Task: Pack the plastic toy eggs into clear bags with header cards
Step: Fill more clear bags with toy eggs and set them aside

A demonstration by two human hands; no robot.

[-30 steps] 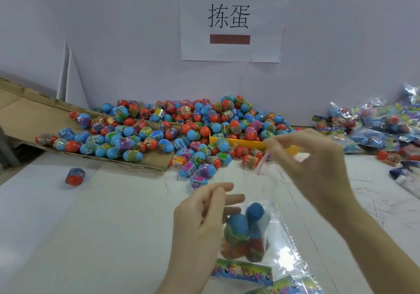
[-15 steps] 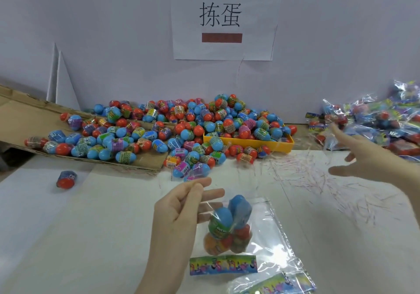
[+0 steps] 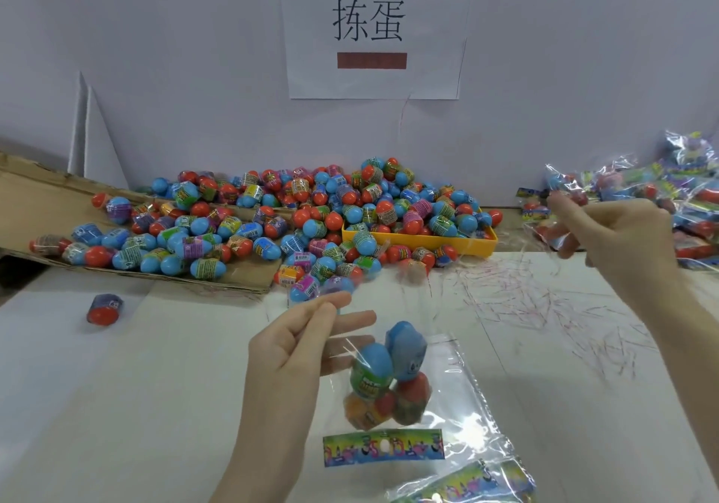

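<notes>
Left hand (image 3: 307,351) grips a filled clear bag (image 3: 389,390) of toy eggs; right hand (image 3: 618,238), fingers loose, has swung away toward the packed bags (image 3: 661,199): sealing seems finished.

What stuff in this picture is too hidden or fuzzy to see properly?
- Head view: the egg count in the held bag; the eggs overlap and the plastic glares.
- Head view: the floor of the yellow tray, buried under eggs.
- Head view: the pile of packed bags, cut off by the right edge and partly behind the right hand.
- Head view: the small print on the egg labels, too small.
- Head view: whether the right hand pinches anything; its fingertips are blurred.
</notes>
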